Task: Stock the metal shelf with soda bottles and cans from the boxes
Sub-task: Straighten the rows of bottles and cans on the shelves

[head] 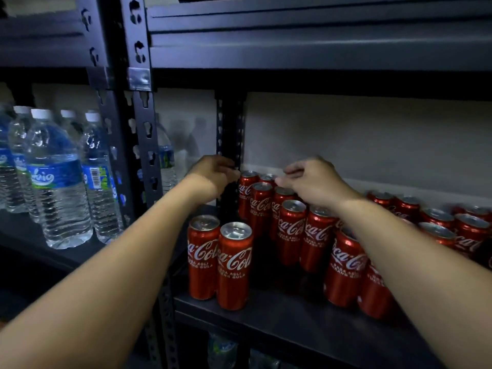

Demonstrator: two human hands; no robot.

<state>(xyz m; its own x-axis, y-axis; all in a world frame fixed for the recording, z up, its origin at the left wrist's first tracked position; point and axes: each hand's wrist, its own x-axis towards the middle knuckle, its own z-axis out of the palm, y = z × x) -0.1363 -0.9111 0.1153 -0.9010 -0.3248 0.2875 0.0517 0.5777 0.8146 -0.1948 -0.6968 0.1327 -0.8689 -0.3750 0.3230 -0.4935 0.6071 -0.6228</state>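
Several red Coca-Cola cans stand in rows on the dark metal shelf (279, 312). Two cans (234, 265) stand apart at the front left, and a denser group (292, 230) runs toward the back and right. My left hand (215, 177) reaches to the rear left, its loosely curled fingertips beside the top of the rearmost can (246, 193) by the back post. My right hand (311, 182) hovers over the tops of the back cans, fingers bent, with nothing between them. No boxes are in view.
Water bottles (58, 182) with blue labels fill the neighbouring shelf bay on the left. Perforated upright posts (143, 145) separate the bays. A shelf beam (319, 51) runs overhead. Bare shelf surface lies between the two front cans and the right group. More bottles show dimly on the level below.
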